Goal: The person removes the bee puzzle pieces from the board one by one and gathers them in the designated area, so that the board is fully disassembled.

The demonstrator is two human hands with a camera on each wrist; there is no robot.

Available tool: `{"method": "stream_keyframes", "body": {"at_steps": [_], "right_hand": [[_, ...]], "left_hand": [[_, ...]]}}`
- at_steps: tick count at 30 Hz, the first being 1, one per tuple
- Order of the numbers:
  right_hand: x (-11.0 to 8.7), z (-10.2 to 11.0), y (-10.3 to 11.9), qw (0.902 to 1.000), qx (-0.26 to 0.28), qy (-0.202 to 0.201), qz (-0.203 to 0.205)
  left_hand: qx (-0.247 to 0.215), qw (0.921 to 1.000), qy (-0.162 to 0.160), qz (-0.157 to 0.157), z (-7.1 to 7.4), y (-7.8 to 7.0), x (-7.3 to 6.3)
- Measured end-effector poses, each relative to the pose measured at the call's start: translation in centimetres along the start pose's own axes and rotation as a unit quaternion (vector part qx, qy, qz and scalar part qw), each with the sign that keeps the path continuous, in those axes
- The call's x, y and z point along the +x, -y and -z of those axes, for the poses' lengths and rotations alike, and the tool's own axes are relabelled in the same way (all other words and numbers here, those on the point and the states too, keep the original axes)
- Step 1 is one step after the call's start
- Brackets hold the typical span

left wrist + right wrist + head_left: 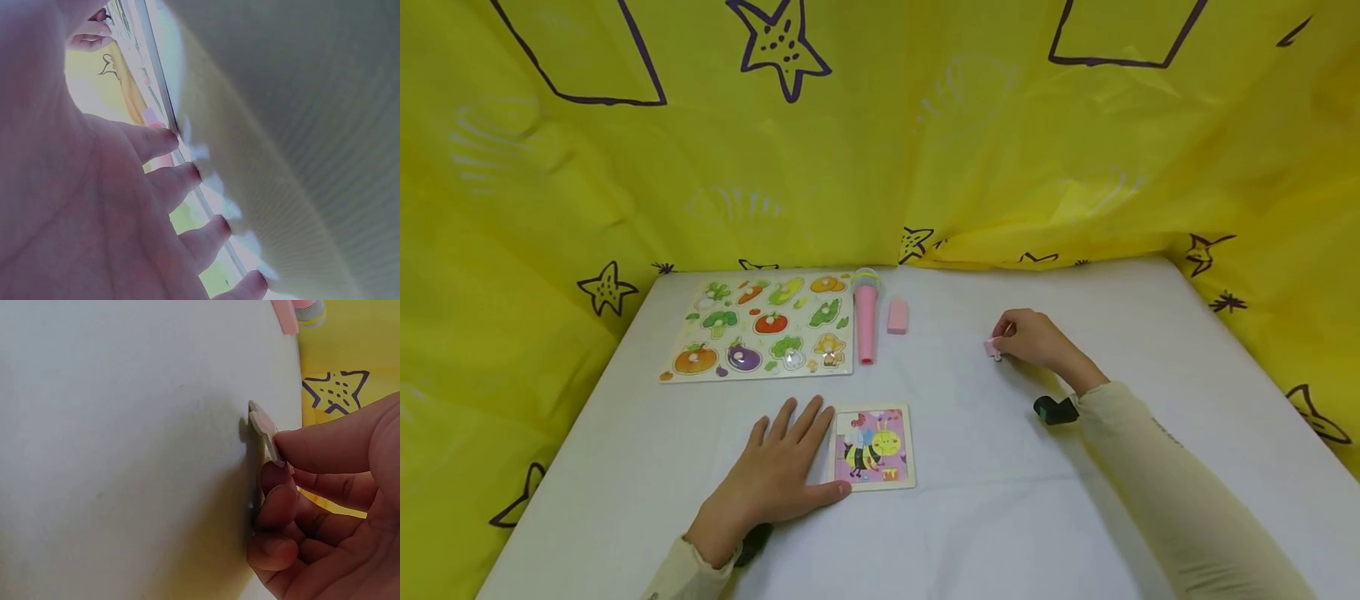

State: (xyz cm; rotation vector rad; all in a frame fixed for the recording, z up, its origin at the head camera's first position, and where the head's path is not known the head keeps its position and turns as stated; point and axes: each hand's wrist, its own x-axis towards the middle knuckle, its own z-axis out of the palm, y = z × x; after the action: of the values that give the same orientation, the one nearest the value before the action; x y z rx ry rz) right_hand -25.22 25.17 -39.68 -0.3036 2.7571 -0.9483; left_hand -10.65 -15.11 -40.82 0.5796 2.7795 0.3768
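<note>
A small square jigsaw puzzle (880, 446) with a bee picture lies in its pale frame at the front middle of the table. My left hand (778, 475) rests beside it with fingers spread, the thumb touching the frame's lower left edge. Off to the right, my right hand (1033, 335) pinches a small pink jigsaw piece (992, 347) between thumb and fingers. In the right wrist view the piece (265, 428) is tilted on edge, close to the white tabletop. The left wrist view shows the left palm and straight fingers (206, 240).
Behind the left hand lies a vegetable peg board (760, 329). A pink toy microphone (866, 321) lies along its right edge, and a pink block (898, 317) sits right of that. Yellow patterned cloth (850, 167) hangs behind the white table.
</note>
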Motion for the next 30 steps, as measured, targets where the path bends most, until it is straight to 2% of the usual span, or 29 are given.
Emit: {"method": "stream_keyframes", "body": {"at_steps": [9, 16, 25, 30], "right_hand": [[0.1, 0.0, -0.1, 0.9985, -0.046, -0.013, 0.026], [0.0, -0.3, 0.5, 0.9994, -0.025, -0.015, 0.018], [0.0, -2.2, 3.2, 0.9973, 0.011, -0.027, 0.068], [-0.5, -4.1, 5.5, 0.9956, 0.040, -0.012, 0.084]], "left_hand": [[0.004, 1.0000, -0.005, -0.004, 0.1, 0.1, 0.0], [0.000, 1.0000, -0.005, -0.006, 0.1, 0.1, -0.1], [0.002, 1.0000, -0.003, -0.001, 0.2, -0.1, 0.0], [-0.001, 1.0000, 0.000, 0.001, 0.3, -0.1, 0.0]]}}
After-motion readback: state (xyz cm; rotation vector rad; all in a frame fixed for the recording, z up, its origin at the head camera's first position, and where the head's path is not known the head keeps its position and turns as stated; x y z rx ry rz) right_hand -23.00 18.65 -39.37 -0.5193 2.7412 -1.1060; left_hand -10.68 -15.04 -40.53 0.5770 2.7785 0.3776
